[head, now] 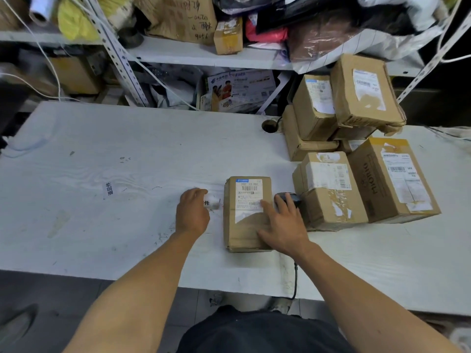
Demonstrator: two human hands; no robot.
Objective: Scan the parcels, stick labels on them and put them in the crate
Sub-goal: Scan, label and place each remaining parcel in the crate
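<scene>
Parcel (246, 212) flat under spread right hand (283, 225); left hand (192, 212) just beside, pinching white label (212, 202).

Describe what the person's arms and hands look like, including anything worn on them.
Both arms are bare from the frame's lower edge to the wrist: no sleeves in view. The left hand and right hand wear no gloves, rings, watch or bands. A dark garment covers the lap below.
</scene>
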